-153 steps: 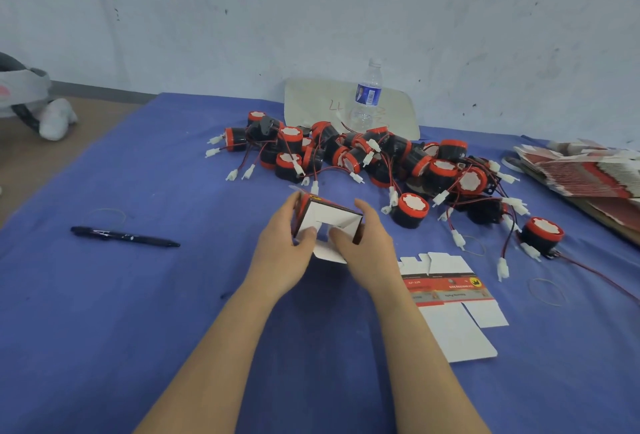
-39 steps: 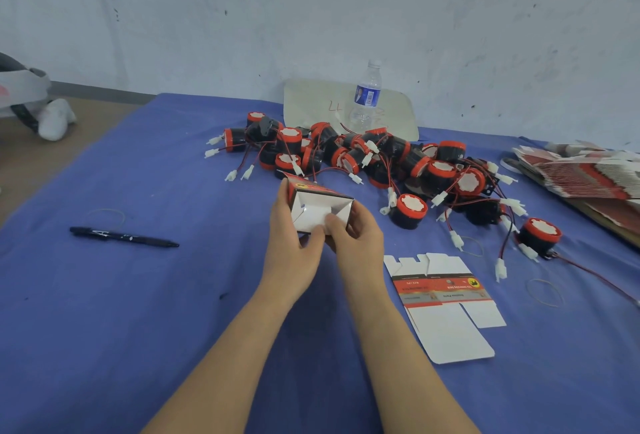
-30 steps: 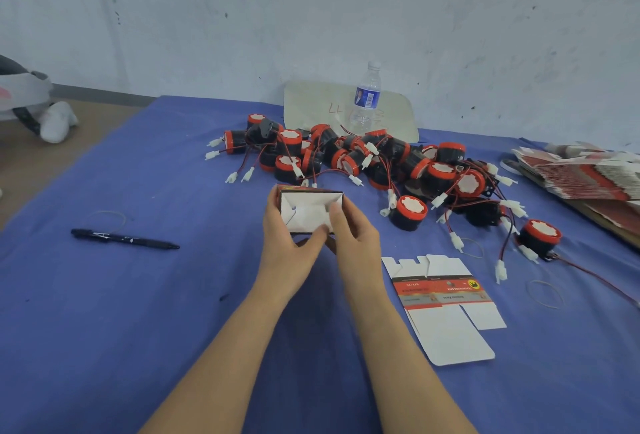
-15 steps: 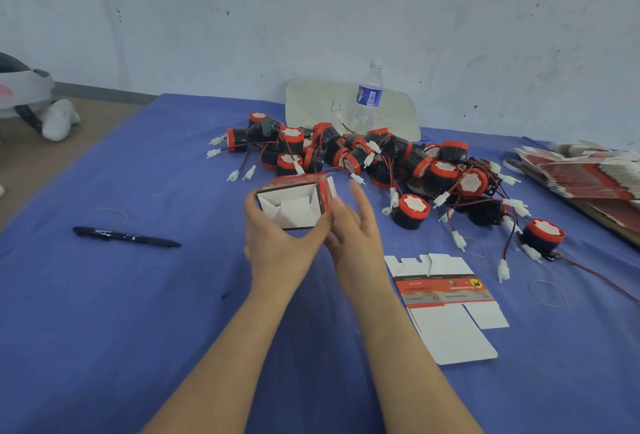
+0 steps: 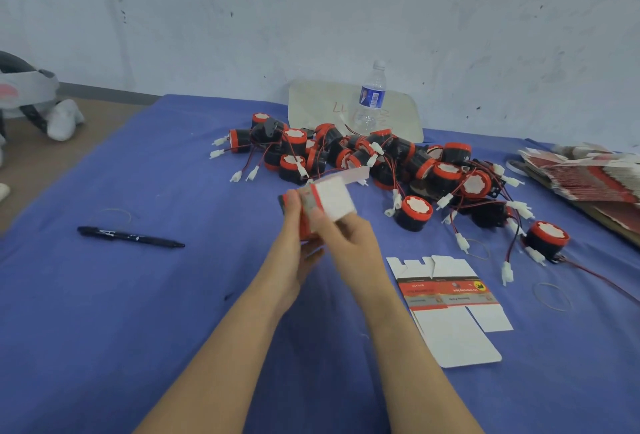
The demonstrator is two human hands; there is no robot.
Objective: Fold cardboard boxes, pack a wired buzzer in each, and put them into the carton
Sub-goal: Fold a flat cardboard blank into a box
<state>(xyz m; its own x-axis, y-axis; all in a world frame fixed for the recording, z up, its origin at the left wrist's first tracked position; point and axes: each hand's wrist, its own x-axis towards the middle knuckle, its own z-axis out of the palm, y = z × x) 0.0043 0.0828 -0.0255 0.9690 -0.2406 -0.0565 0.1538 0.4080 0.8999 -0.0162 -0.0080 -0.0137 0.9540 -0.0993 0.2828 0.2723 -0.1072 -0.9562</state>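
A small red and white cardboard box is held above the blue table, a white flap sticking out toward the buzzers. My left hand grips its left side, thumb on the red edge. My right hand pinches it from below and on the right. The motion blurs the box. A heap of black and red wired buzzers lies just behind it. One flat unfolded box lies to the right of my right forearm.
A stack of flat boxes lies at the right edge. A water bottle stands at the back before a pale board. A black pen lies on the left. Rubber bands are scattered on the cloth.
The box has been turned: its open white inside faced me before, now a closed white face and a loose flap show. My right hand went from open beside it to pinching it.
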